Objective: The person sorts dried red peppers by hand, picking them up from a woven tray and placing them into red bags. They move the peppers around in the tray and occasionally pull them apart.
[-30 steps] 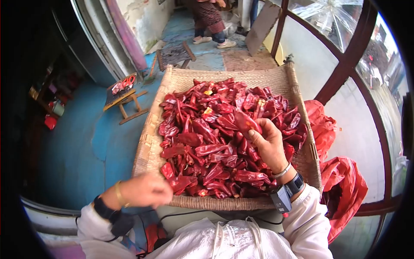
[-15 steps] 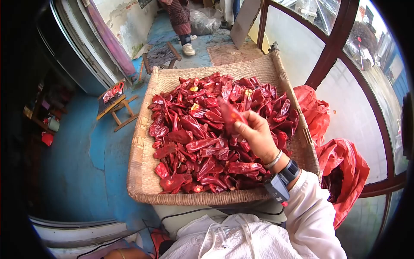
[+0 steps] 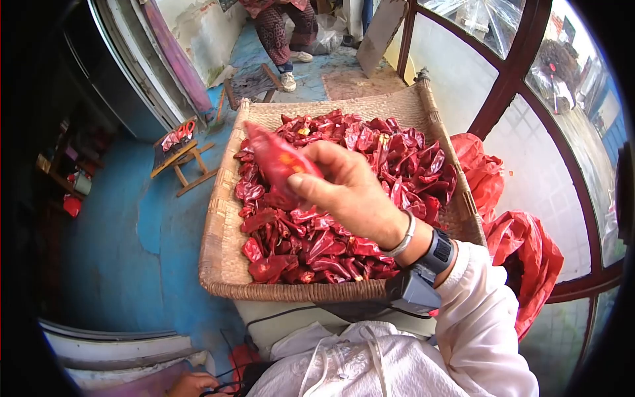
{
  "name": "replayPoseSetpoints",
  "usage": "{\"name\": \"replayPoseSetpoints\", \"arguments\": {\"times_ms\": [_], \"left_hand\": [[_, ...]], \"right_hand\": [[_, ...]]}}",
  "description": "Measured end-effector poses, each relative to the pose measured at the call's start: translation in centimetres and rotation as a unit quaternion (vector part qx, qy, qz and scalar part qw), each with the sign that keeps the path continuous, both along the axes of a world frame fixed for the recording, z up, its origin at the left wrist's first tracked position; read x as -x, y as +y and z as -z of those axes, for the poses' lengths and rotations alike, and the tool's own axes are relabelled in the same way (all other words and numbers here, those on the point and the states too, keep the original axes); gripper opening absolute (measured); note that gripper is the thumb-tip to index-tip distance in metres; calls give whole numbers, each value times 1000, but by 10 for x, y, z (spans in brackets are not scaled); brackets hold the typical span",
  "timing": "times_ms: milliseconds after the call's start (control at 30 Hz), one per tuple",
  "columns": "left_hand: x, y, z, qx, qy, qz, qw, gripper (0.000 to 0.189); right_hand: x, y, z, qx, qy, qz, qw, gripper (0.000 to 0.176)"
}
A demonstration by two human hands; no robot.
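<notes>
My right hand (image 3: 347,195) pinches a dried red chili pepper (image 3: 281,159) between thumb and fingers, above the left part of the heap. The pepper has a yellow-orange patch and its tip points up and left. Below lies a heap of dried red chilies (image 3: 324,245) in a shallow woven basket (image 3: 221,231). My left hand (image 3: 190,384) shows only partly at the bottom edge. Its fingers look curled beside black cords, and what they hold, if anything, is hidden.
Red plastic bags (image 3: 526,248) stand right of the basket, beside framed window panes (image 3: 536,178). A small wooden stool (image 3: 188,162) with red-handled scissors on it is on the blue floor to the left. Another person's legs (image 3: 281,40) are beyond the basket.
My right hand has moved left and closer with the chili in its fingers. More of my left hand shows at the bottom. The other person's second leg and torso have come into view.
</notes>
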State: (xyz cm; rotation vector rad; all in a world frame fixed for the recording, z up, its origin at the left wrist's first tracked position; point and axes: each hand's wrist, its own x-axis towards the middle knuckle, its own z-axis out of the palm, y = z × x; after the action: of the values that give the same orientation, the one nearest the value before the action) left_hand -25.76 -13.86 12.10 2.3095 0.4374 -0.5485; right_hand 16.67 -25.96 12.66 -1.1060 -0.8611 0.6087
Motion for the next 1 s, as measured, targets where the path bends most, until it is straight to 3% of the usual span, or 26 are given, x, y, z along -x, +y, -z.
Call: {"name": "replayPoseSetpoints", "arguments": {"times_ms": [67, 133, 200, 267, 300, 333, 433, 500, 533, 600, 733, 800, 900, 933, 1000], "left_hand": [[3, -9, -13, 56, 85, -127, 987, 10], [7, -21, -17, 41, 36, -175, 983, 12], [12, -25, -18, 28, -10, -225, 974, 13], [20, -26, -19, 15, -47, -223, 974, 15], [30, -28, -16, 17, -142, -228, 963, 21], [30, -16, -20, 64, -101, -172, 978, 13], [41, -11, -25, 121, -20, -207, 971, 37], [41, 0, -16, 164, -60, -53, 983, 46], [44, 1, -14, 163, -61, -82, 981, 46], [48, 3, -7, 259, -127, -26, 957, 43], [63, 6, 2, 303, -156, -54, 939, 35], [63, 1, -2, 261, -170, -96, 945, 32], [52, -17, -9, -12, -28, -181, 983, 29], [57, -20, -7, -14, -27, -185, 982, 29], [65, -26, -2, -152, 47, -205, 966, 36]], "right_hand": [[11, 7, 2, -5, 1, -34, 999, 15], [15, 9, 9, -5, 6, -42, 999, 15], [12, 2, 19, 70, -2, -12, 997, 13], [11, -9, 20, 110, 18, 30, 993, 14], [5, -13, 26, 103, 13, 43, 994, 15], [3, -19, 24, 133, 16, 57, 989, 15], [1, -28, 26, 127, 36, 96, 987, 16], [5, -27, 33, 119, 45, 124, 984, 15], [4, -28, 39, 113, 39, 134, 984, 13], [1, -31, 52, 92, 73, 89, 989, 9], [9, -29, 60, 94, 82, 68, 990, 6], [9, -27, 65, 98, 82, 68, 989, 7], [14, -22, 67, 130, 83, 101, 983, 7], [14, -21, 69, 129, 83, 96, 983, 7], [12, -23, 74, 120, 72, 63, 988, 6]]}}
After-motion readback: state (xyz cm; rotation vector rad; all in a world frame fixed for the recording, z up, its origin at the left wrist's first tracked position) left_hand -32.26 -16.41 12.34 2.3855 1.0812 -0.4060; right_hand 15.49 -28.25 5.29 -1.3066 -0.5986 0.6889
